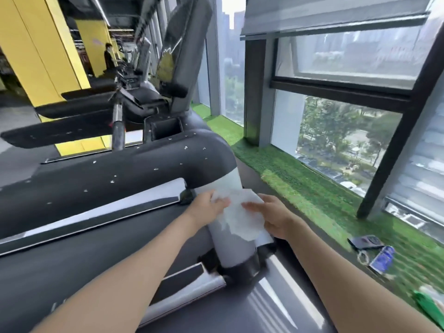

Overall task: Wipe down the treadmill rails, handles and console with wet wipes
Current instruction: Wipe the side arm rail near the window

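A white wet wipe (242,216) lies spread over the grey upright post (230,246) of the treadmill, just below where the post meets the black padded rail (134,169). My left hand (207,207) holds the wipe's left edge against the post. My right hand (274,217) holds its right side, fingers over the cloth. The post's black foot (242,266) meets the silver side rail (192,292) of the deck below. The console (165,126) with its cup recess sits farther up the rail.
A green artificial-turf ledge (300,186) runs along the windows on the right; a dark wallet-like item (365,242), keys and a blue packet (382,259) lie on it. More treadmills line up to the left, with a person (108,56) far back by a yellow column.
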Demonstrator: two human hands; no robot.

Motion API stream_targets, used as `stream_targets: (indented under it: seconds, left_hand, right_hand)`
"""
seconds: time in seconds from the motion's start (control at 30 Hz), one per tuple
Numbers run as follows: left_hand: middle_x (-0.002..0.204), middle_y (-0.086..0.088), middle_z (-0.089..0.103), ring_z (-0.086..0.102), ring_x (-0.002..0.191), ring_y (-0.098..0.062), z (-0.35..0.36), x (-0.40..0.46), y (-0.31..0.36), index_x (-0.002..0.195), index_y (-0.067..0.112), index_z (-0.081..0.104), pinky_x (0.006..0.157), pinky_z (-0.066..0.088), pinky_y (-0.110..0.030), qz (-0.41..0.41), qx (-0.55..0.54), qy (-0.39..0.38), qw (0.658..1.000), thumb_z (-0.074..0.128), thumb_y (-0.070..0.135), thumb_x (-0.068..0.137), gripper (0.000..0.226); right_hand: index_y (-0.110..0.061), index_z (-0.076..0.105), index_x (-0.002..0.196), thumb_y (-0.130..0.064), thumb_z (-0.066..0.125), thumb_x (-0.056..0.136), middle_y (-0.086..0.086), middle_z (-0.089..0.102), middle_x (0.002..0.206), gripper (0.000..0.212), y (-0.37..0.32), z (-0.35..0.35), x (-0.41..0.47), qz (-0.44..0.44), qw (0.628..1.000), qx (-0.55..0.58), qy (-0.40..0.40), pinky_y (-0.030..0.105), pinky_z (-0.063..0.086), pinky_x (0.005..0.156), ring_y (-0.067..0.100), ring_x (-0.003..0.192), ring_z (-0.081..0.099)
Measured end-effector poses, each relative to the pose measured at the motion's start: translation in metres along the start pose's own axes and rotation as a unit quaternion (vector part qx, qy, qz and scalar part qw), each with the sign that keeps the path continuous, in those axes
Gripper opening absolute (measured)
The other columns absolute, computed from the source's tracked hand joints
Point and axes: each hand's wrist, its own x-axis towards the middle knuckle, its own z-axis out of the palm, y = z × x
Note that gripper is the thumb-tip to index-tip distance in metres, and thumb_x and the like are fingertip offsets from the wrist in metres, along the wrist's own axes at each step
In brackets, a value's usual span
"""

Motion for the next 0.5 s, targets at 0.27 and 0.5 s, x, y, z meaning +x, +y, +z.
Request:
stream_targets:
  seconds: [0.27, 0.5]
  left_hand:
    - [0.087, -0.008, 0.051, 0.050, 0.081, -0.020, -0.040, -0.015, -0.004, 0.081, 0.014, 0.047, 0.066, 0.045, -0.031, -0.018, -0.095, 0.110, 0.989, 0.056, 0.031, 0.079, 0.020]
    - [0.091, 0.002, 0.054, 0.053, 0.084, -0.022, -0.061, -0.017, 0.012, 0.100, 0.009, 0.052, 0.077, 0.049, -0.034, -0.024, 0.051, 0.174, 0.983, 0.051, 0.029, 0.094, 0.021]
  right_hand:
    - [0.000, 0.062, 0.081, -0.016, 0.068, 0.085, 0.019, 0.065, 0.089, 0.017, -0.014, 0.050, 0.019, -0.035, 0.997, -0.039, 0.062, 0.053, 0.052, 0.081, 0.029, 0.078, 0.062]
    - [-0.007, 0.036, 0.068, -0.020, 0.058, 0.084, 0.005, 0.041, 0.059, 0.030, -0.030, 0.091, 0.038, -0.207, 0.913, -0.301, 0.183, 0.032, 0.026, 0.051, 0.016, 0.057, 0.034]
